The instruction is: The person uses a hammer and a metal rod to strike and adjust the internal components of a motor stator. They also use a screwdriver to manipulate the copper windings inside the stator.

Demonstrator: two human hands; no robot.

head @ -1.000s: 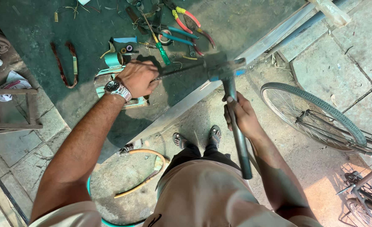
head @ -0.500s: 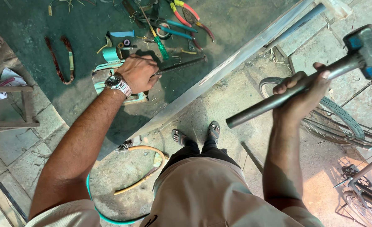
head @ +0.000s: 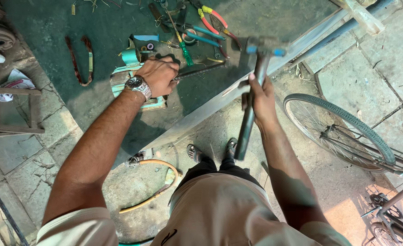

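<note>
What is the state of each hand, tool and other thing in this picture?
Left hand: closed on a metal rod, held flat on the green surface.
Right hand: gripping the hammer, head over the rod's end.
Pliers: lying unused.
Hose: curled on the ground.
Bicycle wheel: upright on the ground.

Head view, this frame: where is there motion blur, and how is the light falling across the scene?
Head view: the hammer head is smeared by motion in the right hand; the left hand, rod and pliers look sharp. Head view: hard sun at lower right beside the bicycle wheel, workbench in shade.
</note>
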